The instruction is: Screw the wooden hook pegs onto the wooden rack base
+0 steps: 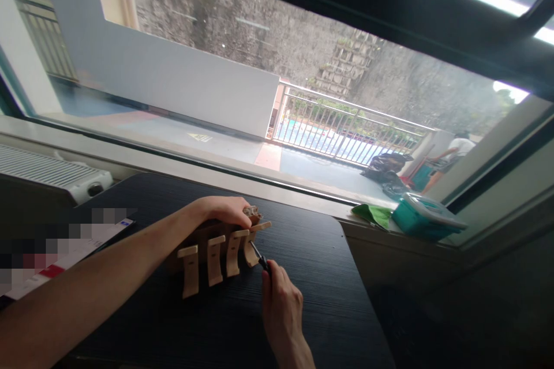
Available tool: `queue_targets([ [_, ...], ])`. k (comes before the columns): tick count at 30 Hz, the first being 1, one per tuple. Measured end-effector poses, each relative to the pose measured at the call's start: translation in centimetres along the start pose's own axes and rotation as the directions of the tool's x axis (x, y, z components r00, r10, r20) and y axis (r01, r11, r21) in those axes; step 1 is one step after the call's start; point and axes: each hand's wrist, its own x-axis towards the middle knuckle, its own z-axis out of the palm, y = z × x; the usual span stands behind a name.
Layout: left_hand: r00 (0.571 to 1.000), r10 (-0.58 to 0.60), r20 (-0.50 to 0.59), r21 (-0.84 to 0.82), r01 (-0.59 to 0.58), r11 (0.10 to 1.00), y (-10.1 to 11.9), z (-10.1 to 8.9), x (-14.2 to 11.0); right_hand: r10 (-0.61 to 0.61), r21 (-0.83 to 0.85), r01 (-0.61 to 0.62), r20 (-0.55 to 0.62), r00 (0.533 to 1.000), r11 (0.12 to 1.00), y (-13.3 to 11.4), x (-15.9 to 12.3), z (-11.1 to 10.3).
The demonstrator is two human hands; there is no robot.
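Observation:
A brown wooden board with several pale curved wooden hooks (234, 252) along its front rests on the dark table (320, 277). My left hand (229, 211) reaches across the top and grips the board near its right end, fingers curled over the far side. My right hand (283, 300) is closed around the dark handle of a screwdriver (260, 256). Its metal shaft points up and left, and the tip meets the rightmost hook. Whether the tip sits in a screw is too small to tell. My left forearm hides part of the board.
A partly blurred printed box or sheet (86, 251) lies at the table's left. Behind is a window sill with a green cloth (373, 215) and a teal lidded container (426, 218). A white radiator (52, 170) stands at left. A person (454, 153) is outside the window.

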Motion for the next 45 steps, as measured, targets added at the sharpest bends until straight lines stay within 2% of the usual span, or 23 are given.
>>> queue_targets([
  [5, 1.000, 0.001, -0.013, 0.005, -0.001, 1.000, -0.1, 0.1, 0.1, 0.229, 0.202, -0.245, 0.102, 0.968, 0.948, 0.0, 0.2, 0.0],
  [8, 1.000, 0.002, -0.015, 0.002, -0.002, 1.000, -0.2, 0.1, 0.1, 0.258, 0.225, -0.289, 0.160, 0.953, 0.930, 0.0, 0.3, -0.2],
  [13, 1.000, -0.011, -0.002, -0.013, 0.011, 1.000, -0.1, 0.0, -0.1, 0.156, 0.074, -0.164, 0.097, 0.983, 0.984, 0.1, 0.1, -0.4],
  [17, 1.000, -0.020, 0.001, -0.019, 0.020, 1.000, 0.0, 0.0, -0.1, -0.014, 0.025, 0.014, 0.008, 1.000, 1.000, 0.2, 0.5, -0.9],
  [20, 1.000, -0.009, -0.001, -0.012, 0.009, 1.000, -0.2, 0.1, 0.2, -0.062, 0.014, 0.062, 0.003, 0.998, 0.998, 0.1, 0.8, -1.2],
  [22, 1.000, 0.003, -0.005, -0.005, -0.003, 1.000, -0.4, 0.1, 0.4, -0.018, 0.036, 0.017, 0.030, 0.999, 0.999, 0.1, 0.6, -0.9],
  [24, 1.000, 0.011, -0.005, -0.002, -0.011, 1.000, -0.5, 0.1, 0.5, 0.072, 0.073, -0.077, 0.074, 0.995, 0.994, 0.0, 0.3, -0.5],
  [29, 1.000, 0.010, 0.003, 0.004, -0.010, 1.000, -0.4, 0.0, 0.4, 0.299, 0.272, -0.344, 0.193, 0.935, 0.899, 0.1, 0.1, -0.1],
  [32, 1.000, 0.007, -0.001, 0.010, -0.007, 1.000, -0.2, 0.0, 0.3, 0.335, 0.361, -0.414, 0.262, 0.905, 0.836, 0.1, 0.4, -0.3],
  [34, 1.000, 0.004, 0.000, 0.011, -0.004, 1.000, -0.2, 0.0, 0.2, 0.340, 0.338, -0.419, 0.270, 0.901, 0.843, 0.0, 0.5, -0.4],
  [37, 1.000, -0.003, 0.009, 0.010, 0.003, 1.000, -0.1, -0.1, 0.1, 0.302, 0.213, -0.349, 0.224, 0.927, 0.913, -0.3, 0.3, -0.4],
  [41, 1.000, -0.002, 0.009, 0.010, 0.002, 1.000, -0.2, -0.1, 0.1, 0.088, 0.073, -0.093, 0.067, 0.994, 0.993, -0.4, 0.2, -0.6],
  [45, 1.000, 0.001, 0.006, 0.012, -0.001, 1.000, -0.3, 0.0, 0.3, -0.074, -0.007, 0.074, -0.003, 0.997, 0.997, -0.1, 0.8, -1.3],
])
